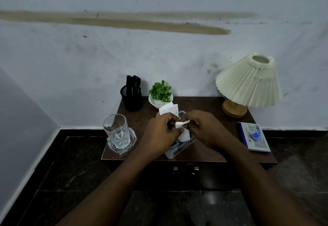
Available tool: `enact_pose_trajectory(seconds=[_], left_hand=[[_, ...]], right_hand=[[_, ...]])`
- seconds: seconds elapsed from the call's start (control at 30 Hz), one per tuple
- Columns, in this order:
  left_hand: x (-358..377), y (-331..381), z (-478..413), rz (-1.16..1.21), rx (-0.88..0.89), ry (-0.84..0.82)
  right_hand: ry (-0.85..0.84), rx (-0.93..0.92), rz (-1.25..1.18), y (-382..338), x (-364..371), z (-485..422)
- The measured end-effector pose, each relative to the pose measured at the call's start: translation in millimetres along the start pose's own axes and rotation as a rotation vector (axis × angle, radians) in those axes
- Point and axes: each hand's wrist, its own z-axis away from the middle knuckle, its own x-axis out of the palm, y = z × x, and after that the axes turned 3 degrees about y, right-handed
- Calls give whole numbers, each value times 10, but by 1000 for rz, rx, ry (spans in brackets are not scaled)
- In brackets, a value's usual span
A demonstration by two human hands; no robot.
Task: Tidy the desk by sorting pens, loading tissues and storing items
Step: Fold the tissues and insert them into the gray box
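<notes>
While both hands pinch a folded tissue (180,124) over the tissue holder (174,150), loading looks under way.
Fingers of left hand (159,133) and right hand (201,128) curl on its ends, probably keeping the fold; the tissue holder sits at centre of desk (204,105), pens (133,83) in far-left mesh cup (132,102).

Dark brown desk (209,105), set against the wall, is carrying:
- Black mesh pen holder (132,99), standing at the back left corner, with dark pens in it.
- Small green plant in a white pot (160,99), sitting at the back centre.
- Lamp (248,81) with a pleated cream shade, standing on a round wooden base at the back right.
- Clear glass mug (116,129), resting on a glass saucer (131,137) at the front left.
- Grey tissue container (173,152), sitting front centre, partly hidden.
- White and blue box (253,143), lying along the right edge, bearing a small blue piece (256,135).
</notes>
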Motion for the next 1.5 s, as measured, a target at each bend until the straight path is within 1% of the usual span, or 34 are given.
enact_pose_trajectory(seconds=[0.1,0.2,0.3,0.4,0.53,0.6,0.67,0.73,0.8,0.87,0.93,1.03,1.13,1.2,1.33,1.4,1.5], left_hand=[[36,-9,10,-64,-19,-8],[47,4,24,-144,-29,-2],[40,12,18,-148,-1,37],[34,5,5,-154,15,45],[68,-15,22,-193,28,-13],[90,-29,22,-201,35,-11],[105,-49,11,-213,16,-3],[119,-76,6,-226,-23,-8],[131,-95,6,-233,-65,-15],[143,-97,-1,-229,-106,-10],[159,-89,-17,-216,-144,5],[199,-75,-27,-207,-179,-9],[233,-47,-24,-222,-162,-16],[205,-15,-47,-213,-128,33],[53,-3,-115,-204,-29,212],[9,-11,-127,-182,-12,242],[-2,-33,-134,-178,-3,226]], right_hand=[[-7,-57,25,8,31,-25],[-20,-77,63,26,58,-55],[14,-79,28,38,50,-62],[-8,-74,60,52,47,-67],[-55,-36,103,64,54,-67],[-31,-2,108,82,45,-52],[-8,99,103,113,28,-24],[-77,254,133,147,11,9],[-212,313,187,167,10,35],[-330,292,196,172,21,50],[-408,243,197,167,40,59],[-466,211,207,169,86,69],[-504,200,193,181,109,78],[-472,190,194,177,87,71],[-301,202,123,156,25,35],[-271,200,80,127,23,34],[-276,179,63,92,79,31]])
